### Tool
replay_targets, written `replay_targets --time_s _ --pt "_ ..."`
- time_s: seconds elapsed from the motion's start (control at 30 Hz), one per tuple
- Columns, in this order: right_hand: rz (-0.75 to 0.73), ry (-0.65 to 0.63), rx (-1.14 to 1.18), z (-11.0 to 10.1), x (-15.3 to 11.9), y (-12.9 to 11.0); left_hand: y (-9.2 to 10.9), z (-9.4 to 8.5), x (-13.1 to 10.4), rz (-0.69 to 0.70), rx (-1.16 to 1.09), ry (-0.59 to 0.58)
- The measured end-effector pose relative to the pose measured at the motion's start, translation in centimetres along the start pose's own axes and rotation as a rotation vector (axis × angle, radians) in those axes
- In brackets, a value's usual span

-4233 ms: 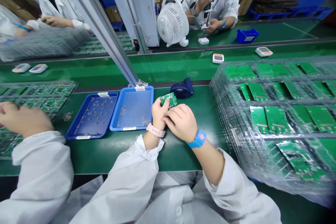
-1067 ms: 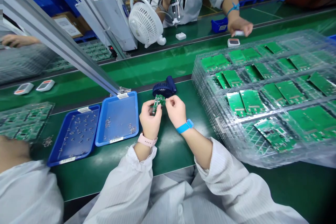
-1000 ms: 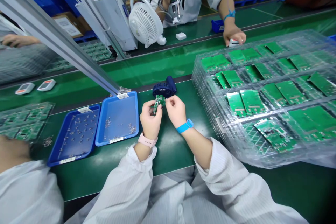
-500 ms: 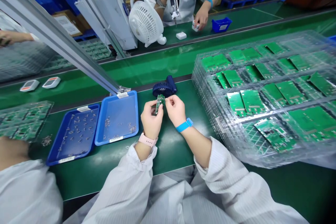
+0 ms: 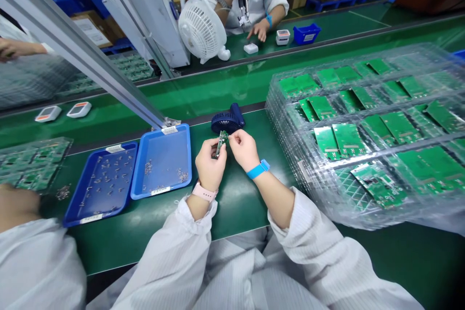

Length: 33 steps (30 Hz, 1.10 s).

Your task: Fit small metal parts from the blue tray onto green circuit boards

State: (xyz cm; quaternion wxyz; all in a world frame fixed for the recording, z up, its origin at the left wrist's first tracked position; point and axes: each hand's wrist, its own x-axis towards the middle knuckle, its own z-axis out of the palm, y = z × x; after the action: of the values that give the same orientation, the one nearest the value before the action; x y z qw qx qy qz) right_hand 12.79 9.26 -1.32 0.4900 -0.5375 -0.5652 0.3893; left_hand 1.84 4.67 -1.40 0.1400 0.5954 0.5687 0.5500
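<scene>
Green, component-studded circuit board (image 5: 221, 144) sits pinched by my left hand (image 5: 210, 164), long axis pointing away from me; at its right, my right hand (image 5: 245, 149) has fingers drawn together, anything held too small to tell; a dark-blue, round-headed fan (image 5: 224, 121) lies beyond.

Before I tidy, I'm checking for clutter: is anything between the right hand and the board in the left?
Nothing visible is. The left hand holds the green board, and the right hand is at its edge; contact is unclear. The navy fan lies beyond, not between.
</scene>
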Motion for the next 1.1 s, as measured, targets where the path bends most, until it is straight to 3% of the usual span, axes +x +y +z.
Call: replay_targets --time_s 0.47,0.77,1.1 --pt "0.037 0.020 0.048 0.56 0.18 0.50 0.28 0.37 -0.27 0.000 0.048 -0.002" --pt "-0.129 -0.012 -0.029 0.53 -0.09 0.20 -0.29 0.21 0.22 -0.081 -0.010 0.120" --pt "-0.158 -0.034 -0.046 0.50 -0.30 0.10 -0.10 0.18 0.31 -0.074 -0.025 0.172"
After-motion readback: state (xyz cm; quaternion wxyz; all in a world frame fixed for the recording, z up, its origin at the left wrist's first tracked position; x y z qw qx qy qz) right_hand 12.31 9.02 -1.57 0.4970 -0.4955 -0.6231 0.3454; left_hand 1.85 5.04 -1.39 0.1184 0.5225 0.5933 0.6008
